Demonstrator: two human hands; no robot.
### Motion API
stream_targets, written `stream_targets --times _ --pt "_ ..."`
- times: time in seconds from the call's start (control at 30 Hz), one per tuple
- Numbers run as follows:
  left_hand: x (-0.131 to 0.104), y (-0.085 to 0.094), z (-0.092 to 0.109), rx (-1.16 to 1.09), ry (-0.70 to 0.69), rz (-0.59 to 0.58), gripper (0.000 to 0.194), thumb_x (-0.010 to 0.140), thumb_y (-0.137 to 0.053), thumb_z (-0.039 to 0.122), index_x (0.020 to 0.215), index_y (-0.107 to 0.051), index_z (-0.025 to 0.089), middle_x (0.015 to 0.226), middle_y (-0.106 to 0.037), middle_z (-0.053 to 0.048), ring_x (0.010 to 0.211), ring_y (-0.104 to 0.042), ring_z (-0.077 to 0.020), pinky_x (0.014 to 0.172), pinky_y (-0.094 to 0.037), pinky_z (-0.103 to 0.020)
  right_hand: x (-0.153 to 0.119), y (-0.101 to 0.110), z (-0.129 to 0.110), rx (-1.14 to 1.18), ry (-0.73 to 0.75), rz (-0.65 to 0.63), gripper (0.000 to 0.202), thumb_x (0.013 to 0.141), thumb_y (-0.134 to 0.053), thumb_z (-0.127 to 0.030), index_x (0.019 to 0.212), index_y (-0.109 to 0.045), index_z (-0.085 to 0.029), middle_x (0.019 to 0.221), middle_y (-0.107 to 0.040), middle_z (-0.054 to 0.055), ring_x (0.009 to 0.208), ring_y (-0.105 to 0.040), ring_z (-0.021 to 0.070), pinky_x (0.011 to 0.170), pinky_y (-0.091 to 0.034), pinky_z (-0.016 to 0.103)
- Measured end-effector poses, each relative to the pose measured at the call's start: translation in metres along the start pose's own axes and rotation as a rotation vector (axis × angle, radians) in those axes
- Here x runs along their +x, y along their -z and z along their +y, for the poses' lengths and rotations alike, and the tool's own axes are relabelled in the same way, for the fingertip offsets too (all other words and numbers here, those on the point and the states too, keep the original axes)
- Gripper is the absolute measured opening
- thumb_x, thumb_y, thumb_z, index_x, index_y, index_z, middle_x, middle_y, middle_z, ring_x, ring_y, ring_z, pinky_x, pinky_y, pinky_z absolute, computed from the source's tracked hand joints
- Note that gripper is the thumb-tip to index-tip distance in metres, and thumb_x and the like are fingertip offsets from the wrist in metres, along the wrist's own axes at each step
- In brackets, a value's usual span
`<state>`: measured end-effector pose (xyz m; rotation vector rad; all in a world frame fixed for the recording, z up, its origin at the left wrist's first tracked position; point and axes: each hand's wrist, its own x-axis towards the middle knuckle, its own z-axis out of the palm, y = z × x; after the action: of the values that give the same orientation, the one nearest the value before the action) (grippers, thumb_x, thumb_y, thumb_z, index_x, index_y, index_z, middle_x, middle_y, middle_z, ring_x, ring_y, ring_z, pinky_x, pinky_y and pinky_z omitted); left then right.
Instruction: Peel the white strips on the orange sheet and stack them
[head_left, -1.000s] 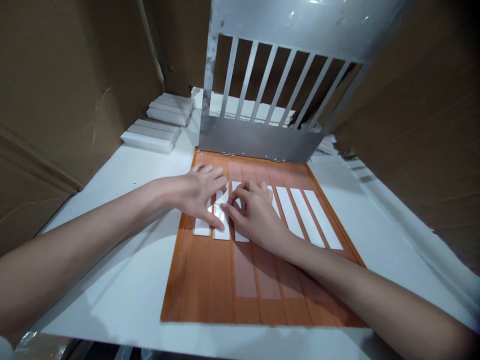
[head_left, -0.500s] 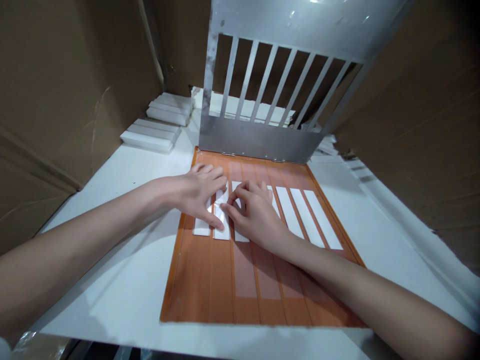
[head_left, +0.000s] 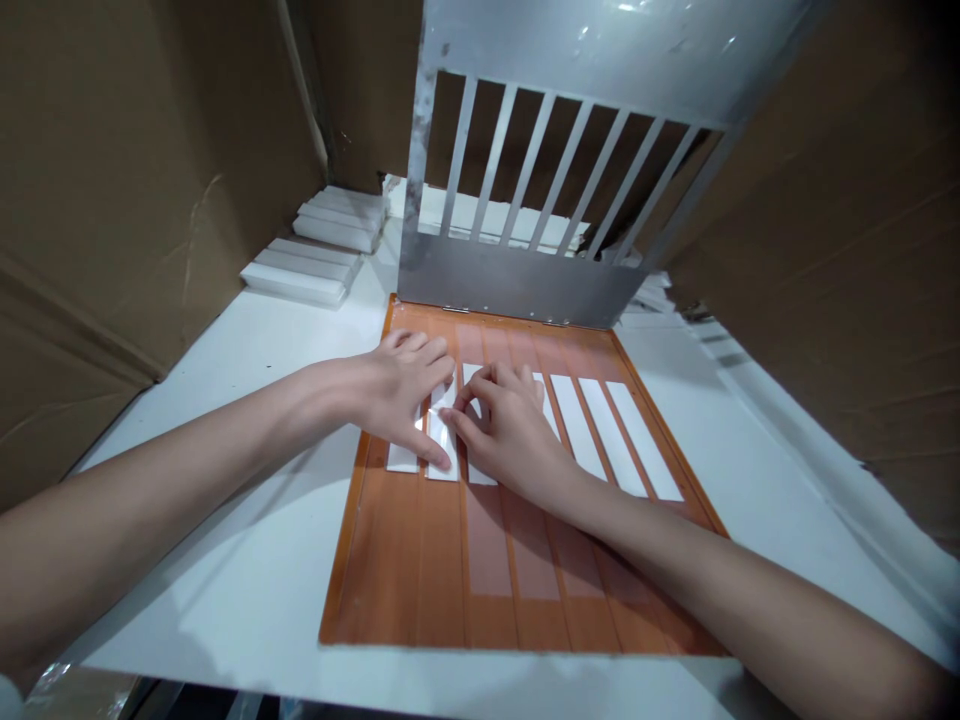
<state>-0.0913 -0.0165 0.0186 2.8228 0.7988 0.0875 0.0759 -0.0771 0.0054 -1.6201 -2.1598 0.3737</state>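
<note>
Several white strips (head_left: 631, 435) lie side by side in the grooves of an orange board (head_left: 397, 570). My left hand (head_left: 401, 390) rests over the two leftmost strips, fingers spread and thumb stretched across the second strip (head_left: 442, 465). On that same strip, my right hand (head_left: 510, 420) has its thumb and index finger pinched together at the tips. A shiny patch shows beside those fingertips; what they hold, if anything, is too small to make out. The right palm and fingers partly cover the middle strips.
A slotted metal plate (head_left: 517, 270) stands raised at the board's back edge. Stacks of white strips (head_left: 300, 272) sit on the white table (head_left: 225, 560) at the back left, with more white pieces (head_left: 654, 292) at the back right. Cardboard walls (head_left: 97, 190) enclose the table.
My left thumb has slid slightly toward me along the second strip. The right hand stays in nearly the same place, still pinched.
</note>
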Motion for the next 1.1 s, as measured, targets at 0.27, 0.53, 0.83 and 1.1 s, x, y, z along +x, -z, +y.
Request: stream_targets --times 0.27,0.53,0.83,1.1 --pt "0.002 0.003 0.006 0.034 0.043 -0.037 0.067 0.057 -0.05 0.08 0.08 -0.044 0.017 0.087 -0.043 -0.005 0.084 -0.04 -0.0238 0.085 -0.029 -0.038 -0.001 -0.002 0.002 -0.045 0.013 0.01 0.018 0.082 -0.055 -0.033 0.071 -0.059 -0.019 0.085 -0.053 0.006 0.085 -0.043 0.023 0.073 -0.032 0.037" --pt "0.002 0.002 0.006 0.029 0.044 -0.023 0.063 0.058 -0.051 0.077 0.079 -0.045 0.017 0.087 -0.043 -0.004 0.083 -0.041 -0.0225 0.086 -0.029 -0.038 0.0 -0.003 0.001 -0.045 0.015 0.029 0.017 0.081 -0.056 -0.032 0.071 -0.058 -0.019 0.084 -0.053 0.005 0.084 -0.042 0.0217 0.073 -0.031 0.035" --pt "0.001 -0.001 0.012 0.067 0.071 -0.016 0.067 0.059 -0.049 0.079 0.083 -0.047 0.016 0.09 -0.045 -0.006 0.086 -0.042 -0.0248 0.088 -0.027 -0.041 -0.001 -0.004 0.003 -0.073 0.016 0.026 0.017 0.081 -0.055 -0.032 0.072 -0.059 -0.018 0.085 -0.053 0.006 0.084 -0.042 0.0226 0.073 -0.03 0.035" --pt "0.002 -0.004 0.006 0.036 0.049 0.024 0.063 0.062 -0.048 0.078 0.079 -0.046 0.017 0.086 -0.043 -0.005 0.083 -0.04 -0.0233 0.084 -0.029 -0.04 0.0 -0.005 0.002 -0.076 0.011 0.038 0.017 0.081 -0.055 -0.032 0.072 -0.059 -0.018 0.086 -0.053 0.006 0.085 -0.042 0.0229 0.072 -0.03 0.035"
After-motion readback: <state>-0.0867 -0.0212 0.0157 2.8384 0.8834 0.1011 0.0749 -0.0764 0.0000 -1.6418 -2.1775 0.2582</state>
